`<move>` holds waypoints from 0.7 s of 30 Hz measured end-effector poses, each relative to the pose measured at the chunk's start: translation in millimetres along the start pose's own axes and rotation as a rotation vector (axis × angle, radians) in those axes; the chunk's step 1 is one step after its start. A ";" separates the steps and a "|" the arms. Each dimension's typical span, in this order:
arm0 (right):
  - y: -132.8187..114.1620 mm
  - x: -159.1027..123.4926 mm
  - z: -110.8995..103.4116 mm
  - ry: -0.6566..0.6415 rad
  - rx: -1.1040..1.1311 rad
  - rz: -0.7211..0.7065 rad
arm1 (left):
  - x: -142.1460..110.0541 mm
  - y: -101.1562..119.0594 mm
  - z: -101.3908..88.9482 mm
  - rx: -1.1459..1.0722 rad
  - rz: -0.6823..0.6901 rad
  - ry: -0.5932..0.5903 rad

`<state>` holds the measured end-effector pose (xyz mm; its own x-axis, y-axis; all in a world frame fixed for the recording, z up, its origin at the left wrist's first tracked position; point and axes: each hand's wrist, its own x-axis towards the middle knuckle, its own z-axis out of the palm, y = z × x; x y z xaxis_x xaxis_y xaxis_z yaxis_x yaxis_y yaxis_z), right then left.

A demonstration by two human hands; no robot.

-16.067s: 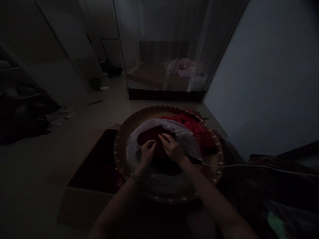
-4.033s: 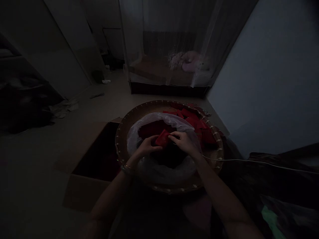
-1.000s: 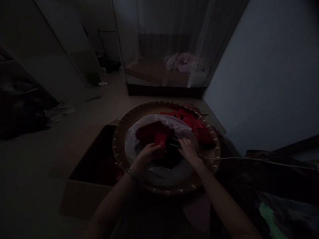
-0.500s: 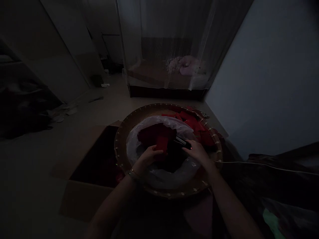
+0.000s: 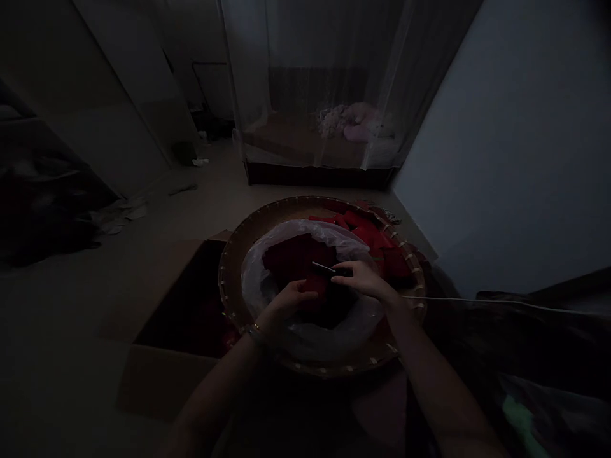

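Note:
My left hand point(image 5: 290, 301) is closed on a red packet point(image 5: 315, 287), thumb on top, over the opening of a translucent plastic bag point(image 5: 258, 283). Closed round a black-handled corded tool, my right hand point(image 5: 361, 277) is just to the right. The tool point(image 5: 324, 267) has a slim silvery plate and looks like a small hair straightener. Its tip points left, over the packet's far edge; contact cannot be made out in the dim light. Dark red pieces point(image 5: 291, 254) fill the bag's far side. The bag sits in a round woven bamboo tray point(image 5: 233, 254).
Several bright red packets point(image 5: 367, 232) lie at the tray's right back. A white cord point(image 5: 458, 298) runs off to the right. An open cardboard box point(image 5: 167, 359) stands left of the tray. Behind is a netted bed point(image 5: 296, 137); a pale wall point(image 5: 506, 159) rises on the right.
Over the last second the tool has moved left, from beside the packet to above it, and its plates have come together. The packet, upright a second ago, is now tilted lower in my left hand.

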<state>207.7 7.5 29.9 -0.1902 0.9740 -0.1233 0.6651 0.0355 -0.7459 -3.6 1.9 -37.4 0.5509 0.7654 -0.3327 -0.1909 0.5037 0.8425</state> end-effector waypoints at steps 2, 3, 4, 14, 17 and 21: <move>-2.9 1.1 1.8 0.011 -0.001 -0.006 | 0.2 -0.9 1.3 0.011 0.015 0.003; -3.2 1.5 2.1 0.019 0.005 -0.013 | 0.1 -1.3 1.7 0.019 0.020 0.006; -2.8 1.8 2.1 0.026 0.011 -0.023 | 0.0 -1.6 1.8 0.027 0.023 0.005; 24.2 10.0 -5.0 0.114 -0.036 -0.085 | -9.0 2.0 -2.1 0.085 -0.067 -0.160; 28.2 12.2 -4.3 0.099 -0.022 -0.057 | -10.2 1.9 -2.3 0.082 -0.056 -0.181; 29.2 12.5 -5.8 0.052 0.081 -0.001 | -9.2 2.1 -3.2 0.059 -0.075 -0.175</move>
<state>228.9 22.0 10.3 -0.1515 0.9844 -0.0898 0.6040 0.0203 -0.7967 -11.7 -2.8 -34.0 0.6953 0.6428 -0.3215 -0.0989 0.5286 0.8431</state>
